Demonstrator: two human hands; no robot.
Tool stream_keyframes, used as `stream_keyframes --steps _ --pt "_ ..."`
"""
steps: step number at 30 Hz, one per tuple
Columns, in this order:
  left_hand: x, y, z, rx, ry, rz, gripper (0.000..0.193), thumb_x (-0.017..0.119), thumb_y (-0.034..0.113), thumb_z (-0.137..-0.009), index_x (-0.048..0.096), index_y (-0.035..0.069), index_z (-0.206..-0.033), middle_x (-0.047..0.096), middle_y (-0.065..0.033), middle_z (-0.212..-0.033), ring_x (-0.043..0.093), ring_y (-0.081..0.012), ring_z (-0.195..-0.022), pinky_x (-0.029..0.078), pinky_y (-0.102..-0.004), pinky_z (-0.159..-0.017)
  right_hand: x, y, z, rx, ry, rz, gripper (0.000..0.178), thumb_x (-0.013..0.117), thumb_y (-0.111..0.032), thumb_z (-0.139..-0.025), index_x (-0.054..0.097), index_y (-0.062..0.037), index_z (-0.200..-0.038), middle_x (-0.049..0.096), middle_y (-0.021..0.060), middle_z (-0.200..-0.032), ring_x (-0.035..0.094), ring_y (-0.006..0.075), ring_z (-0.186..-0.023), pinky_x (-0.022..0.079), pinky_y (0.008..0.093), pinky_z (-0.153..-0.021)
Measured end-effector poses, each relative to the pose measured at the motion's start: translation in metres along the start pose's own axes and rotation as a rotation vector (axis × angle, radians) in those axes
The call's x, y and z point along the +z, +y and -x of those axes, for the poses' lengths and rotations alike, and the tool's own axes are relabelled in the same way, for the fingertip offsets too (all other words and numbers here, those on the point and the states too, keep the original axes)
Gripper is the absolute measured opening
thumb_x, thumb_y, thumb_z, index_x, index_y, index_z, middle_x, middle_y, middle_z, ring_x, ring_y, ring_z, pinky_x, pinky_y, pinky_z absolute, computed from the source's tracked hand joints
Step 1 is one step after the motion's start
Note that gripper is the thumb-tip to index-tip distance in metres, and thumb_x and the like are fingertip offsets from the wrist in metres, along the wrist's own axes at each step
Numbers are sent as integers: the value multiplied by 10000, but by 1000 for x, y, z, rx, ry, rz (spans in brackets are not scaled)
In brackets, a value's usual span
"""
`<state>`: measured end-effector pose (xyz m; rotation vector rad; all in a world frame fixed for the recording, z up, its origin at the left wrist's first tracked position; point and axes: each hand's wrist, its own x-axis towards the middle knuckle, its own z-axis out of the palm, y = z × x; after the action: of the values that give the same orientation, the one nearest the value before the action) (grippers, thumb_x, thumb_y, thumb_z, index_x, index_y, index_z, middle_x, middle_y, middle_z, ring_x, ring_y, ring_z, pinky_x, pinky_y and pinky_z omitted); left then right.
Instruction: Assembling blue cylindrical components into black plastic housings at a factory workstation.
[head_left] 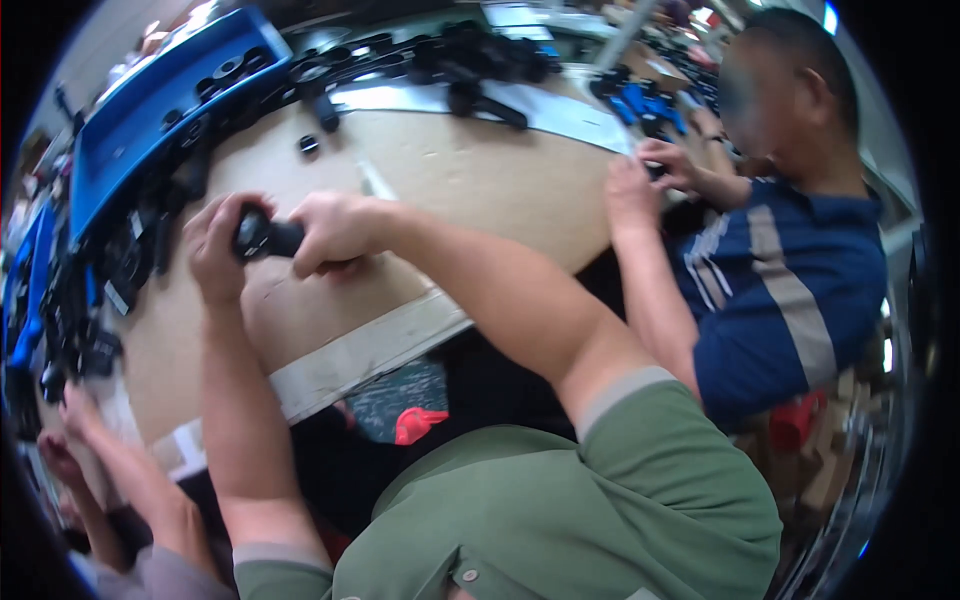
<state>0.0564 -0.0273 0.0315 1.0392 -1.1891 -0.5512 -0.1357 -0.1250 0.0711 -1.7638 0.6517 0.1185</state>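
Tan, cardboard-looking sheet covers the table, easily the biggest thing on my feed, with a blue tray over at the left and loose black parts piled along the back. Next down in size, the black cylindrical part is up between both hands over the left side of the table. Right hand is wrapped snugly round one end, left hand has its fingers curled round the other, no real gap in either grip. From my end it reads as hard plastic or coated metal, so I'd guess stiff, light enough for one hand, a bit slick where it shines, and probably not fragile, though weight's tough to judge over a camera. I'd go for the straight stretch between the hands, and just steady the wider glossy end with fingertips. Annoying bit: the right fist hides its whole end, the left fingers cover some of the other, and everything there is blurry, so I honestly can't tell if it's one piece or two fitted together. Smallest thing I can pick out is a little dark ring sitting beyond the hands, too fuzzy to say whether it's hollow right through.
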Motion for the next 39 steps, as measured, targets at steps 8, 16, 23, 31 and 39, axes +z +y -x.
stream_keyframes --steps 8,16,23,31,39 --pt "9 -28 -9 -366 310 480 372 620 346 -1058 768 30 -1186 768 -140 -1089 706 -190 -887 562 -293 -780 26 6 -25 -310 441 275 299 772 -287 -924 770 4 -991 753 155 -837 655 273 -654 527 398 -637" --pt "13 -17 -10 -164 404 459 275 740 286 -948 803 20 -974 721 -85 -885 623 -147 -781 530 -257 -742 34 14 -30 -265 310 -232 246 703 -213 -1012 703 -20 -1165 661 43 -800 546 94 -636 450 212 -607" --pt "12 -14 -11 -81 420 487 284 744 286 -936 799 8 -959 708 -75 -849 620 -152 -760 536 -268 -719 36 20 -36 -320 281 -315 276 648 -276 -1080 701 -20 -1165 668 49 -804 551 99 -633 443 219 -597" --pt "13 -22 -12 -81 429 519 286 739 285 -928 799 6 -952 697 -74 -823 622 -159 -742 540 -266 -724 35 21 -35 -345 285 -304 323 614 -331 -1105 700 -23 -1154 673 53 -805 558 101 -636 441 220 -595" --pt "17 -18 -9 -166 463 534 277 732 286 -929 791 16 -921 690 -75 -811 623 -165 -716 535 -266 -678 34 24 -35 -288 299 -274 315 626 -336 -1100 699 -31 -1126 666 47 -782 549 99 -598 434 222 -563"
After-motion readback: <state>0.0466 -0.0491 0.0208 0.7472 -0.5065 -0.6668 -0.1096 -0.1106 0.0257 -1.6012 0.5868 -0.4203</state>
